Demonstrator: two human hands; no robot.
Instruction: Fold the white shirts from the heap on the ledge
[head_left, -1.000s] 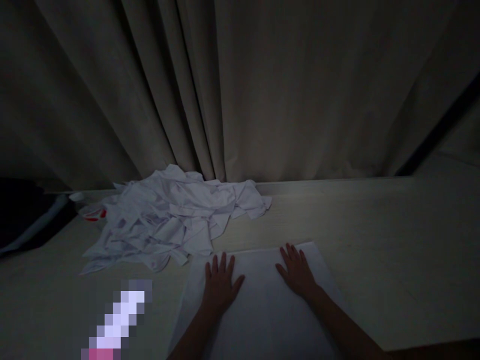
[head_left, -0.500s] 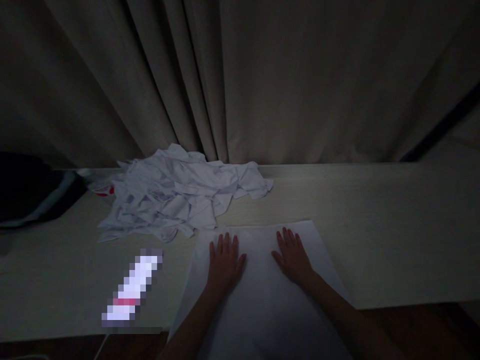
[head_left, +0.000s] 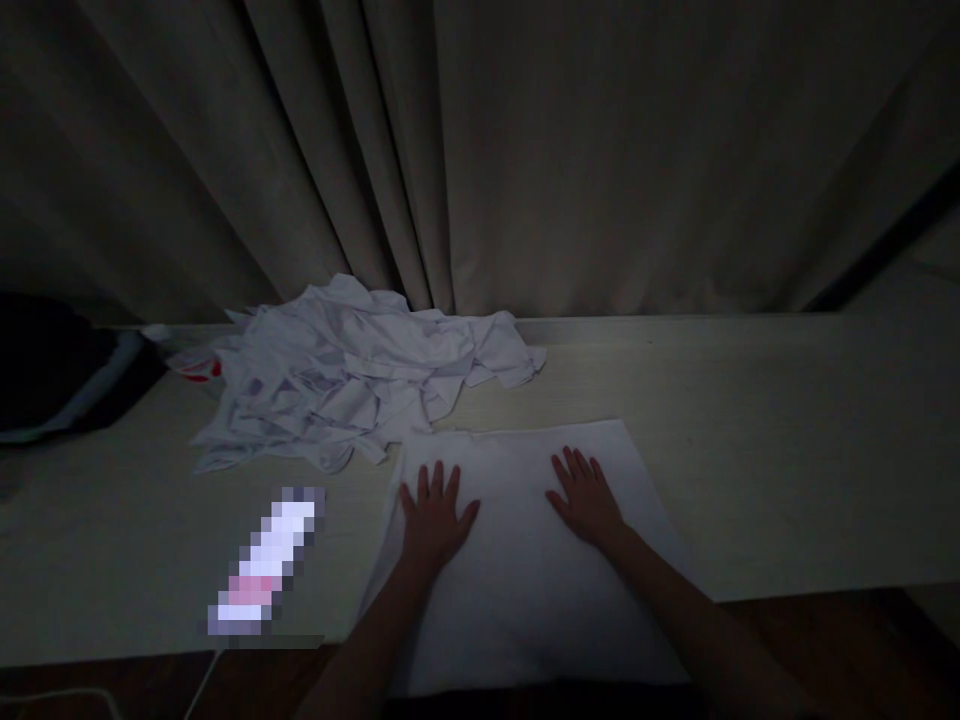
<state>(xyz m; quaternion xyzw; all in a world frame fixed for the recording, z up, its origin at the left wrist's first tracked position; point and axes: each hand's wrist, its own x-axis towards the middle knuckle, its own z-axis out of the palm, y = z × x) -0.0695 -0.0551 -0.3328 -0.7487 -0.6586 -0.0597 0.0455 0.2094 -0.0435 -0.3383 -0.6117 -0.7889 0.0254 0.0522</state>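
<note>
We are resting our left hand [head_left: 435, 522] and right hand [head_left: 589, 502], fingers splayed and released, atop the white cloth [head_left: 511, 570], which is extending past the fingertips and overhanging the counter [head_left: 795, 460]'s front edge.

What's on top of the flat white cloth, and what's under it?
The left hand and right hand rest on the white cloth, palms down, fingers spread. The pale tabletop shows beside it; whatever lies directly beneath is covered from view.

Draped curtains [head_left: 600, 160], a pale tabletop [head_left: 765, 450] and a brown floor [head_left: 832, 635] suggest a room at home.
</note>
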